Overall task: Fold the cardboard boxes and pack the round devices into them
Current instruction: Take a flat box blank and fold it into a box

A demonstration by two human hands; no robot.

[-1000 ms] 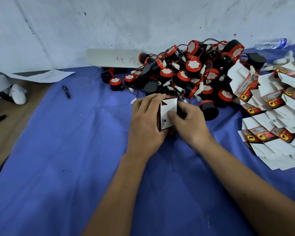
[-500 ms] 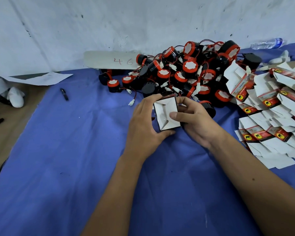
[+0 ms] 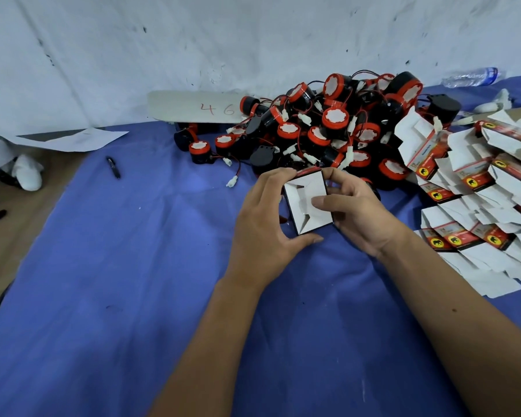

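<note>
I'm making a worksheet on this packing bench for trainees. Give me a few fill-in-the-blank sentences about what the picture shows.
1. Both the left hand and the right hand hold one small ____ between them.
2. The cloth covering the table is ____ in colour.
3. The pile of round devices lies against the ____ at the back.
4. The number written in red on the grey board is ____.

Missing words: box; blue; wall; 46
</note>
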